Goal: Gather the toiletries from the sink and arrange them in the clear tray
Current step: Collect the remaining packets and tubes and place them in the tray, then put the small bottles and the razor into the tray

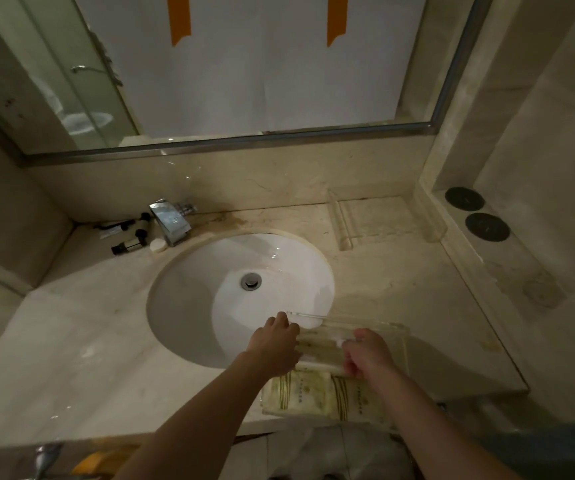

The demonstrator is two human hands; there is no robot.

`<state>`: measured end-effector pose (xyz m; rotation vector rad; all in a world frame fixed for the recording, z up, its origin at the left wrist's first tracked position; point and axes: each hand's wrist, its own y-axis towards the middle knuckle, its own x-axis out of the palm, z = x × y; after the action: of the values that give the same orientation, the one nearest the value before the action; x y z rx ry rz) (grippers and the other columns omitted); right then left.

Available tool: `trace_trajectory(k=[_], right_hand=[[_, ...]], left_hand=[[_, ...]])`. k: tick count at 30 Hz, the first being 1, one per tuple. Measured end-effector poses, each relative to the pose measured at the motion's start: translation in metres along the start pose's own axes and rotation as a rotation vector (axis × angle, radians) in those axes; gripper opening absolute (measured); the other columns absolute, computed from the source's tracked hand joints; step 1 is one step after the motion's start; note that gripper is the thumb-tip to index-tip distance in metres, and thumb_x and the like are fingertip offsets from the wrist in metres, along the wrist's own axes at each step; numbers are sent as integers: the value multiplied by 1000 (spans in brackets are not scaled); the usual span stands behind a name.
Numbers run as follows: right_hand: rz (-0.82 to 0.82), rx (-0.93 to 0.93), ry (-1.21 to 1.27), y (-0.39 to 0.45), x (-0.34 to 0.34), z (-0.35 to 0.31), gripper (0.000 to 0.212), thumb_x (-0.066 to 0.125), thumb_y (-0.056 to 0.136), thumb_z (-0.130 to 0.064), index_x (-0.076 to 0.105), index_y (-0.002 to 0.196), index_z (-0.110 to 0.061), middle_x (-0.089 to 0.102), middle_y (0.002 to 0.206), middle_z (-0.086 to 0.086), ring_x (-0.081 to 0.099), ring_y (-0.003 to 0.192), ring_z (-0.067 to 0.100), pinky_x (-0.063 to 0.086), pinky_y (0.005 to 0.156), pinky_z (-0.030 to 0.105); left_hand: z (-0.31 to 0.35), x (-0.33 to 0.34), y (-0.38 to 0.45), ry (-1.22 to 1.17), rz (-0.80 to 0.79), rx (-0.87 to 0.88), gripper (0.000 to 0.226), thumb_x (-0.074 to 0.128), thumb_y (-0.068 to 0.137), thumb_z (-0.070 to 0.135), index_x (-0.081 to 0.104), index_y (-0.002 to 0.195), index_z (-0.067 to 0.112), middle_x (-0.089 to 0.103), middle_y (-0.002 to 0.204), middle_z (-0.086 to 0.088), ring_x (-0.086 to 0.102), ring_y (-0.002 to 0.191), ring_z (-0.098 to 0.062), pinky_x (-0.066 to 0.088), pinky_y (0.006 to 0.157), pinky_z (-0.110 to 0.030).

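Observation:
A clear tray sits at the counter's front edge, right of the sink basin. Inside it lie cream packets with green stripes and slim pale packets. My left hand holds the tray's left rim, fingers curled over it. My right hand reaches into the tray and pinches a slim pale packet with a white end. Beside the faucet at the back left lie small black-capped bottles, a tube and a round white soap.
A second clear tray stands at the back right against the wall. Two dark round coasters lie on the right ledge. A mirror spans the back wall. The counter's front edge runs just under my arms.

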<state>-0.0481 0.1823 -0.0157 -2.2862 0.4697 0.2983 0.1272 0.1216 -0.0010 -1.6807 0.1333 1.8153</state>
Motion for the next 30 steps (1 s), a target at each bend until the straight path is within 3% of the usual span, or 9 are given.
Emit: trace_trajectory(k=[3,6,11,15,19,22,26,30], right_hand=[[126,-70,-58,0,1,-12,27,63,77,-14,62,104,-14,69,92,11,68,74,30,58,68,39],[118,-178,-57,-3,11,-35,8,57,80,-18,58,84,-25,68,88,6,68,82,32,59,76,44],[-50,-374,-117,-14,51,-89,13,57,79,-18,58,90,-25,66,83,3,68,77,30,58,77,46],[-198,-519,-207,-30,102,-128,14,57,82,-18,57,94,-25,65,96,2,66,86,29,56,82,45],[-279,-660,-343,-39,160,-159,25,58,85,-15,62,109,-15,62,108,7,62,97,27,44,76,27],[-315,-724,-473,-46,200,-182,30,56,89,-18,60,118,-16,57,118,4,58,107,22,37,70,19],[-386,-728,-505,-43,252,-207,31,55,91,-19,57,122,-17,51,126,7,55,111,23,44,89,28],[-383,-739,-549,-34,303,-233,39,54,91,-18,52,130,-20,48,134,6,54,115,22,43,94,29]], left_hand=[[-3,-8,-3,-82,80,-48,48,54,89,32,44,134,17,43,132,-8,46,119,-26,48,92,-40],[-14,-24,-7,-157,159,-131,46,54,90,32,46,133,19,42,133,-6,46,122,-25,48,92,-39],[-55,-54,-27,-285,248,-310,42,56,89,34,49,129,20,44,131,-6,52,115,-27,48,93,-39],[-103,-72,-51,-358,313,-492,40,57,88,34,52,125,21,46,129,-5,56,110,-28,49,95,-39],[-158,-89,-72,-434,392,-640,38,58,88,34,54,124,21,47,127,-6,56,110,-26,49,93,-36],[-200,-97,-81,-485,448,-724,36,58,89,32,55,122,19,48,125,-5,58,105,-23,51,90,-34],[-255,-102,-80,-542,497,-783,35,58,90,30,54,122,18,48,127,-4,58,97,-16,51,85,-29],[-306,-105,-62,-574,504,-792,36,58,90,29,53,124,17,48,128,-4,52,87,-11,47,79,-25]])
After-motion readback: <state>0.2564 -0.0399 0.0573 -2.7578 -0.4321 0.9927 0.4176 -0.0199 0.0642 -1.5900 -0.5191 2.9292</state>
